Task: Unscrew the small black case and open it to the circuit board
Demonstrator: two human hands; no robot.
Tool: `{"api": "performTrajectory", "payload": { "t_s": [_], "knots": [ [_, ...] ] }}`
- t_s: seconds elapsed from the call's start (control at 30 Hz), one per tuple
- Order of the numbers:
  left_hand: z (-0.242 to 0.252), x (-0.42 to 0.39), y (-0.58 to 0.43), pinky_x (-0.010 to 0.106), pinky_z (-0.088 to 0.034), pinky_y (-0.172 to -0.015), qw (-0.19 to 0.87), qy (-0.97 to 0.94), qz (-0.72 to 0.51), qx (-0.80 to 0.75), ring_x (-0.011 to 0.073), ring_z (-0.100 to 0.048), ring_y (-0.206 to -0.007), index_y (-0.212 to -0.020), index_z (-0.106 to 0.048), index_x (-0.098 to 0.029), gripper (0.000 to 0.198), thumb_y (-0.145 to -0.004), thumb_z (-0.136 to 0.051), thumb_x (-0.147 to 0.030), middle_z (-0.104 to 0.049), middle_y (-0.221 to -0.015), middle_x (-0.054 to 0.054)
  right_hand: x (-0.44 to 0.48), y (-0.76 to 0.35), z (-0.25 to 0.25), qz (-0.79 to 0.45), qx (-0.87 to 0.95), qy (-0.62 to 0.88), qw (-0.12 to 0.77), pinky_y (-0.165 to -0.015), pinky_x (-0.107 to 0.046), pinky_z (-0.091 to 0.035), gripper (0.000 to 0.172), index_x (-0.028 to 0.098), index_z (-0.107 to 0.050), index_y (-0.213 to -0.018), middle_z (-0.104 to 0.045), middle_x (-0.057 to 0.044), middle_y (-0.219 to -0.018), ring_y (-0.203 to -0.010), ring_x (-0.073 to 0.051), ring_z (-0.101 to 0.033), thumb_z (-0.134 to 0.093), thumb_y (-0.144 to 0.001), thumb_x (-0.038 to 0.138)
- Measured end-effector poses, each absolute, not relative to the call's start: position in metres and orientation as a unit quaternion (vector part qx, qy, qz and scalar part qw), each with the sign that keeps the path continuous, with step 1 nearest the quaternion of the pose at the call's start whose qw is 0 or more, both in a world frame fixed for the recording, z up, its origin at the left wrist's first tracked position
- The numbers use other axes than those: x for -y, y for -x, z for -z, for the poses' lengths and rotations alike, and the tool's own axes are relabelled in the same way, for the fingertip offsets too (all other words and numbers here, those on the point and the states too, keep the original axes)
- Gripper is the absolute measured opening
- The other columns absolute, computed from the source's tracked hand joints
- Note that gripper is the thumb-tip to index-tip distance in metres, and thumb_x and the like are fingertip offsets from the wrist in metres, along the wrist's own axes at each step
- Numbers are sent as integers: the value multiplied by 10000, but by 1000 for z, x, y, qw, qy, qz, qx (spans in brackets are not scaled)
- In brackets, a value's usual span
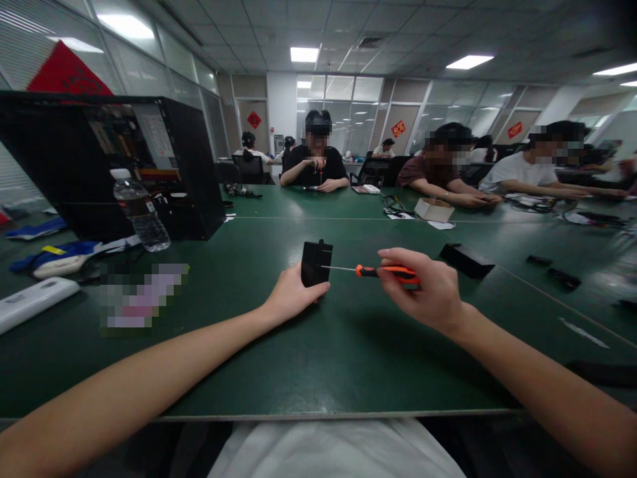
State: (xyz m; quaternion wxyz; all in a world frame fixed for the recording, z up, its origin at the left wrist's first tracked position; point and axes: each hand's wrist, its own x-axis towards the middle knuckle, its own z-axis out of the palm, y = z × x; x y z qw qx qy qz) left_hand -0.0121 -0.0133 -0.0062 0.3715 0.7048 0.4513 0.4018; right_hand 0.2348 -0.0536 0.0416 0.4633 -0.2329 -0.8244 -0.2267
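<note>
Upright above the green table (318, 358), a small black rectangular case (312, 260) with a little tab on top is gripped by my left hand (293, 294). My right hand (423, 289) is closed round the orange and black handle of a screwdriver (368, 271). The thin shaft points left, and its tip appears to meet the face of the case. Whether the tip sits in a screw is too small to tell. My left fingers behind the case are hidden.
An open black computer tower (194, 179) stands at the left, with a water bottle (144, 212) before it. Gloves (64, 259) and a white bar-shaped object (37, 302) lie further left. A black box (466, 260) is to the right. Across the table sits a person (316, 162).
</note>
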Motion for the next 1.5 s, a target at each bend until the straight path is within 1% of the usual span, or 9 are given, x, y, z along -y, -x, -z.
{"api": "performTrajectory", "payload": {
  "t_s": [0.17, 0.4, 0.63, 0.87, 1.03, 1.17, 1.33, 1.43, 1.5],
  "knots": [
    [2, 16, 11, 267, -503, -573, 380, -699, -394, -460, 168, -663, -570, -922, -621, -159, 255, -787, -777, -310, -700, -744, 30, 54, -230, -38, 209, 841, 175, 467, -741, -298, -629, 363, 226, -568, -1231, -722, -94, -1008, -885, -199, -724, -667, -893, 136],
    [1, 17, 11, 261, -488, -549, 383, -700, -385, -464, 168, -651, -572, -926, -633, -155, 259, -777, -779, -308, -712, -787, 54, 57, -231, -44, 225, 837, 197, 458, -712, -279, -625, 368, 214, -576, -1244, -730, -89, -992, -859, -195, -730, -639, -906, 84],
    [4, 14, 12, 241, -474, -500, 407, -684, -387, -466, 134, -605, -503, -926, -601, -160, 268, -783, -759, -322, -671, -735, 12, 57, -226, -38, 181, 854, 157, 461, -830, -315, -622, 392, 182, -614, -1183, -592, -148, -1231, -966, -189, -693, -607, -841, -9],
    [3, 16, 13, 254, -469, -496, 388, -705, -362, -471, 127, -579, -489, -1019, -603, -155, 348, -837, -716, -429, -695, -810, 32, 55, -228, -42, 186, 844, 177, 471, -826, -294, -606, 327, 189, -616, -1166, -669, -107, -1065, -951, -193, -691, -649, -876, 41],
    [3, 18, 16, 336, -528, -716, 294, -760, -344, -467, 234, -680, -795, -1063, -642, -163, 377, -941, -563, -512, -725, -976, 87, 51, -232, -44, 123, 830, 206, 504, -853, -330, -583, 331, 211, -611, -1145, -657, -97, -1102, -981, -202, -678, -656, -865, 40],
    [3, 15, 19, 434, -490, -928, 230, -803, -311, -454, 314, -629, -1050, -1018, -670, -158, 396, -970, -485, -505, -707, -1069, 122, 46, -235, -42, 88, 827, 243, 500, -844, -318, -576, 268, 215, -618, -1129, -666, -88, -1096, -984, -197, -676, -648, -895, 87],
    [12, 3, 22, 399, -481, -990, 308, -766, -338, -452, 284, -632, -1125, -1359, -539, -149, 537, -942, -536, -487, -658, -1266, 140, 37, -234, -35, 61, 839, 268, 470, -829, -307, -573, 169, 215, -629, -1096, -683, -74, -1046, -960, -189, -680, -615, -943, 145],
    [16, -6, 25, 372, -523, -873, 334, -732, -337, -489, 251, -685, -939, -1549, -317, -133, 786, -898, -591, -478, -675, -1184, 129, 33, -234, -31, 48, 848, 267, 455, -829, -303, -570, 155, 213, -629, -1092, -681, -70, -1034, -949, -182, -677, -603, -954, 147],
    [14, -9, 29, 371, -521, -858, 310, -748, -319, -493, 251, -687, -911, -1586, -268, -158, 860, -870, -631, -466, -694, -1114, 99, 31, -234, -30, 49, 847, 268, 456, -822, -301, -567, 152, 214, -630, -1086, -682, -69, -1033, -945, -182, -676, -603, -953, 146]
  ]
}}
